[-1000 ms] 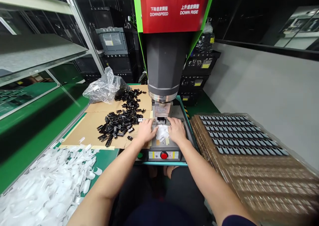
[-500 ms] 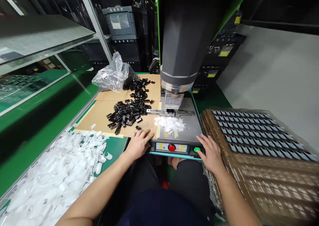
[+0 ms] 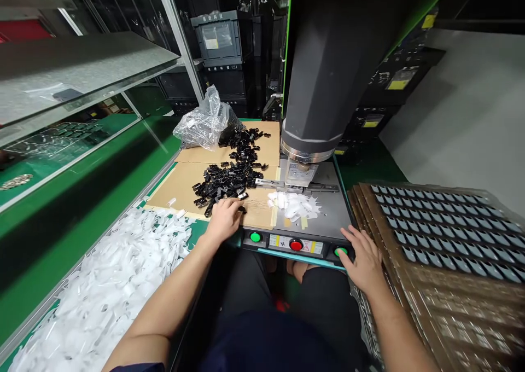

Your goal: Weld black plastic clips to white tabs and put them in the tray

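I watch through 1 head-worn camera, facing forward and down from above the wearer's lap (image 3: 328, 301), the machine (image 3: 324, 82) close ahead.

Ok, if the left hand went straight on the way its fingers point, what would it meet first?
The left hand would probably meet the small black plastic parts first; they lie just ahead of it on the cardboard sheet. Contact is hard to judge from this view.

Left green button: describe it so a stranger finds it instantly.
From the big dark press, drop to its base's front panel. The left green button sits left of the red button, fully visible; the right hand partly hides the right green button.
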Demonstrator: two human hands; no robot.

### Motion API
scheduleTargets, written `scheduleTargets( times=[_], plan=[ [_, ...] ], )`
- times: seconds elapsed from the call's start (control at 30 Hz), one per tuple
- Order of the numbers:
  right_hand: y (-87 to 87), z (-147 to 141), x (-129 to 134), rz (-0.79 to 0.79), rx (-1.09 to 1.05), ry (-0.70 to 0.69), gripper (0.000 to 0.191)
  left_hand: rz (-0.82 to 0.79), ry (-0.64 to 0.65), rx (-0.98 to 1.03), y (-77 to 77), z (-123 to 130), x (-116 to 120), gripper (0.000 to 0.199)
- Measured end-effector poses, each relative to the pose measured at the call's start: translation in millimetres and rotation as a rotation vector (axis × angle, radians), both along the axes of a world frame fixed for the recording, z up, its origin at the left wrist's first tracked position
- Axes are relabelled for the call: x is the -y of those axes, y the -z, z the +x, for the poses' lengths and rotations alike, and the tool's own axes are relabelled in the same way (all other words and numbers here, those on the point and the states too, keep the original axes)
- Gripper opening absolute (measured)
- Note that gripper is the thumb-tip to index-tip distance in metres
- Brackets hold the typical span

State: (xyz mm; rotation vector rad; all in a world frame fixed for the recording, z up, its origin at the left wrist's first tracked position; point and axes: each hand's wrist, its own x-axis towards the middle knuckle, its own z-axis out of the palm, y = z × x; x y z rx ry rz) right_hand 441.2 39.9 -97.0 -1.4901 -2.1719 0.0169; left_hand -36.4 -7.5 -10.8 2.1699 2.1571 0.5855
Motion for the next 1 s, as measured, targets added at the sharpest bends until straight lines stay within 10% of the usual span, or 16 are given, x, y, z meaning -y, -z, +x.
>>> scheduleTargets(
  times=[0.23, 0.5, 1.0],
  plan=[
    [0.1, -1.6, 0.6, -0.011, -0.02, 0.009, 0.055, -0.01, 0.015, 0.215, 16.3, 21.5, -34.1, 0.025],
    [-3.1, -3.6, 3.3, -0.019, 0.007, 0.026, 0.06, 0.077, -0.128, 0.002, 2.9, 11.4, -53.8, 0.032],
    [-17.0, -11.0, -6.2, 0.055, -0.103, 0.031, 0.044, 0.016, -0.15, -0.061, -6.7, -11.4, -18.0, 0.024]
  ],
)
